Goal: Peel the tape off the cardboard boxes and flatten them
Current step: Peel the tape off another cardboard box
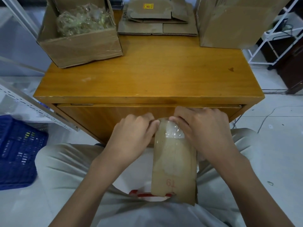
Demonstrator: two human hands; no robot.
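a: where's the box being worked on?
b: lower centre of the frame — a narrow cardboard box (174, 163) standing on end over the person's lap, with clear tape (172, 131) wrinkled over its upper end and red marks printed near its bottom.
a: and the hands?
b: the left hand (134, 136) is curled against the box's upper left edge, fingertips pinching at the tape. the right hand (203, 131) wraps the upper right corner, fingers bent over the top — it grips the box.
a: what else shows?
b: a wooden table (147, 79) fills the middle. at the upper left, an open carton (82, 46) holds a wad of crumpled tape (82, 20). at the top centre lies a stack of flattened boxes (157, 22), and at the upper right stands a tall carton (229, 22). a blue crate (18, 153) sits on the floor at the left edge.
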